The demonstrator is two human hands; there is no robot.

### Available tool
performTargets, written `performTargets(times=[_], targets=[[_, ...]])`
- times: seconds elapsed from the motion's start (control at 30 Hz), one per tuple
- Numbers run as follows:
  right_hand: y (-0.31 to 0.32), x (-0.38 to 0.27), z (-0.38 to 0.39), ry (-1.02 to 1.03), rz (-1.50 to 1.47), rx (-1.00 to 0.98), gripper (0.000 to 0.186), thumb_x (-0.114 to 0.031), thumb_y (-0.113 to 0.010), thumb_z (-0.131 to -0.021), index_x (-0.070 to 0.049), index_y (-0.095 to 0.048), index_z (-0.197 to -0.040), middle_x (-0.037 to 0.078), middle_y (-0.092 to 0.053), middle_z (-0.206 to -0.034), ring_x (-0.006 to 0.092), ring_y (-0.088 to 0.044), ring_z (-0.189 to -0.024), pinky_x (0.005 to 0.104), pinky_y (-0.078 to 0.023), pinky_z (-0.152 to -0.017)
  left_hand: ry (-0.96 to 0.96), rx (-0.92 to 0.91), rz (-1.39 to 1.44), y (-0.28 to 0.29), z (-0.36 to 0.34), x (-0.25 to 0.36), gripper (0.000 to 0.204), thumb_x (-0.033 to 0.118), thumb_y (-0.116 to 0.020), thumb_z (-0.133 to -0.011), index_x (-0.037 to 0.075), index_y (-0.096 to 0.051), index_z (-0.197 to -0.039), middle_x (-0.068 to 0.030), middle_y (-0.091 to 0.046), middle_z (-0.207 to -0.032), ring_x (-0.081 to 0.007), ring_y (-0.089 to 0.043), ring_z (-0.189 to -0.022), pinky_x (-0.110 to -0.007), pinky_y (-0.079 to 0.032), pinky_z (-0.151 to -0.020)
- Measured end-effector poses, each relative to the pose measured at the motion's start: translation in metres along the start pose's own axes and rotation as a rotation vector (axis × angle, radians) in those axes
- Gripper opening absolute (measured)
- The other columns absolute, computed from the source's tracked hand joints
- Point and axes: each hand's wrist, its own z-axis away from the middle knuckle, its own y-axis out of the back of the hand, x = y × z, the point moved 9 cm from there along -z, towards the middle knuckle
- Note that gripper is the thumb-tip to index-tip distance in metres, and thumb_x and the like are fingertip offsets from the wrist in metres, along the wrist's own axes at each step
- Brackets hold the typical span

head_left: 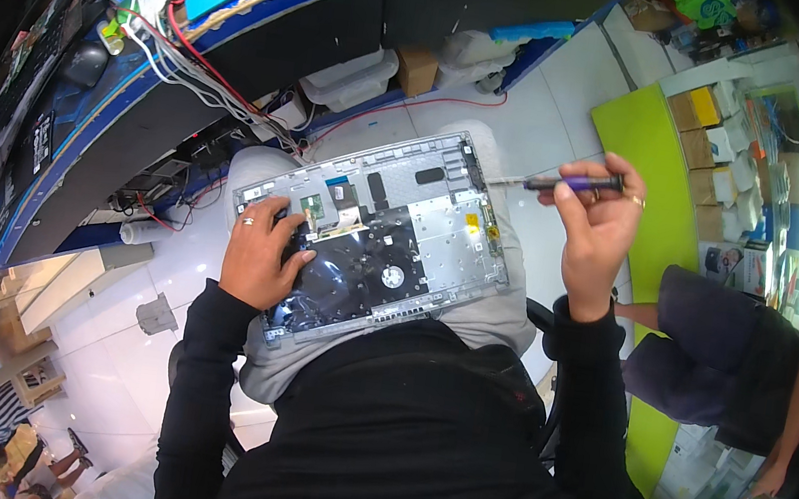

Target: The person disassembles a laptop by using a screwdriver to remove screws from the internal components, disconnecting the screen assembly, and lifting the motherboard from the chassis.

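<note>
Across my lap lies an opened laptop palm-rest panel [441,240], its inner side facing up, with a black film sheet, a small green circuit board [312,206] and ribbon cables showing. My left hand [263,250] rests on the panel's left part, fingers spread near the green board and thumb on the black film. To the right of the panel, my right hand [597,220] grips a screwdriver [585,184] with a purple and black handle. Its thin shaft points left toward the panel's upper right edge; whether the tip touches is too small to tell.
A curved workbench [320,12] with bundled cables stands ahead and left; a white plastic bin [349,81] and a cardboard box [415,71] sit beneath it. On the right is a green-edged display counter [650,151]. Another person [719,352] is close by on that side.
</note>
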Motion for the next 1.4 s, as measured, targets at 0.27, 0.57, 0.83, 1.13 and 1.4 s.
performTargets(times=[0.27,0.57,0.83,1.13,1.4], targets=[[0.055,0.04,0.068,-0.173,0.122,0.089,0.059,0.013,-0.063,-0.095,0.0,-0.035,-0.145,0.017,-0.061,-0.119,0.0187,-0.066,-0.101,0.0337,-0.059,-0.09,-0.117,-0.012,-0.1,-0.009,0.0,0.039,0.05,0.017,-0.085,-0.08,0.004,-0.067,-0.124,-0.0187,-0.061,-0.134,-0.0421,-0.053,-0.137,-0.061,-0.036,-0.118],[0.055,0.042,0.089,-0.177,0.297,0.03,0.055,0.009,-0.068,-0.094,0.004,-0.041,-0.142,0.014,-0.067,-0.115,0.0171,-0.069,-0.102,0.0316,-0.056,-0.094,-0.277,-0.195,0.053,-0.048,0.012,0.087,0.049,0.013,-0.083,-0.081,0.004,-0.065,-0.126,-0.0169,-0.063,-0.133,-0.0393,-0.056,-0.133,-0.059,-0.043,-0.114],[0.059,0.046,0.093,-0.228,0.237,0.038,0.055,0.01,-0.066,-0.094,0.003,-0.039,-0.142,0.015,-0.065,-0.115,0.0182,-0.069,-0.101,0.0321,-0.058,-0.092,-0.253,-0.137,0.081,-0.043,0.005,0.094,0.045,0.01,-0.082,-0.082,0.005,-0.067,-0.123,-0.0137,-0.066,-0.127,-0.0361,-0.062,-0.126,-0.058,-0.042,-0.114],[0.029,0.04,0.089,-0.36,-0.075,-0.013,0.058,0.011,-0.063,-0.096,0.0,-0.034,-0.144,0.016,-0.06,-0.119,0.0177,-0.065,-0.105,0.0344,-0.059,-0.093,0.092,-0.236,0.896,-0.07,-0.037,0.159,0.027,0.011,-0.071,-0.101,-0.004,-0.068,-0.124,-0.0152,-0.072,-0.109,-0.0235,-0.07,-0.099,-0.035,-0.055,-0.088],[0.009,0.031,0.089,-0.333,-0.09,-0.149,0.06,0.01,-0.063,-0.096,-0.001,-0.032,-0.146,0.018,-0.062,-0.117,0.0237,-0.069,-0.107,0.0387,-0.059,-0.095,0.298,-0.334,1.006,-0.085,-0.038,0.149,0.017,0.013,-0.069,-0.103,-0.002,-0.075,-0.106,-0.0132,-0.075,-0.089,-0.0194,-0.071,-0.081,-0.033,-0.055,-0.074]])
